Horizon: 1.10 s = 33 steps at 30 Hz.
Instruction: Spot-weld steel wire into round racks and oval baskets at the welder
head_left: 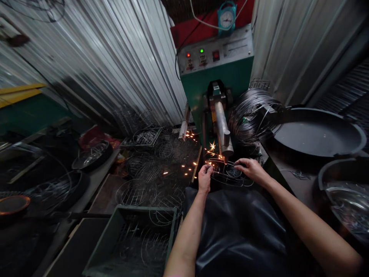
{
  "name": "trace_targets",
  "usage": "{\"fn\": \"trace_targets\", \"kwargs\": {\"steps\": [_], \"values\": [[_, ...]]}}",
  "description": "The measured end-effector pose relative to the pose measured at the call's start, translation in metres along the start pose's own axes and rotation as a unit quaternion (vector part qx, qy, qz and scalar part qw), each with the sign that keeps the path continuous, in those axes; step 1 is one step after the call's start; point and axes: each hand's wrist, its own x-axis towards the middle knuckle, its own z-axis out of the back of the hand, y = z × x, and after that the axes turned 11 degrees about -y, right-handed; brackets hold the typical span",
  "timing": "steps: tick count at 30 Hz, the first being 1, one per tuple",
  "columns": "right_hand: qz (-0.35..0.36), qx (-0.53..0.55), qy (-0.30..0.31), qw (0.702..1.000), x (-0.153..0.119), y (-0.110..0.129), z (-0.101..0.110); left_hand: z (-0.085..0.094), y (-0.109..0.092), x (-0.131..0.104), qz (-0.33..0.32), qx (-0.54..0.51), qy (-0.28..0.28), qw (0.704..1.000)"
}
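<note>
A thin round wire frame is held just under the metal arm of a green spot welder. On its left side my left hand pinches the wire, fingers closed. My right hand grips the wire from the right between thumb and fingers. Bright orange sparks fly from the electrode tip between both hands and scatter to the left. The exact joint being touched is too small to make out. A black apron covers my lap below the wire.
Left of me stands a green crate with wire pieces, beyond it a pile of wire racks. A wire coil hangs right of the welder. At right are a wide black pan and a tub of metal parts.
</note>
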Motion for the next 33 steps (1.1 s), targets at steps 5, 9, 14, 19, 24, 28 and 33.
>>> {"fn": "trace_targets", "kwargs": {"steps": [5, 9, 14, 19, 24, 28, 33], "values": [[-0.061, 0.079, -0.04, 0.994, -0.022, -0.021, 0.022, 0.01, -0.013, -0.015, -0.138, 0.162, -0.048, 0.976], [-0.133, 0.099, -0.1, 0.981, -0.055, -0.056, 0.04, 0.002, -0.027, -0.056, -0.363, 0.307, -0.022, 0.879], [-0.106, 0.128, -0.033, 0.986, -0.058, -0.081, 0.031, -0.043, -0.025, -0.099, -0.454, 0.442, 0.15, 0.759], [-0.004, 0.069, 0.019, 0.997, -0.046, -0.088, 0.028, -0.066, -0.017, -0.096, -0.439, 0.543, 0.136, 0.702], [0.045, -0.033, 0.012, 0.998, -0.053, -0.09, 0.027, -0.059, -0.014, -0.082, -0.467, 0.547, 0.149, 0.678], [0.024, -0.04, 0.019, 0.999, -0.055, -0.089, 0.021, -0.055, -0.007, -0.073, -0.502, 0.537, 0.176, 0.654], [0.017, -0.058, 0.046, 0.997, -0.057, -0.076, 0.027, -0.048, -0.006, -0.064, -0.537, 0.475, 0.206, 0.666]]}}
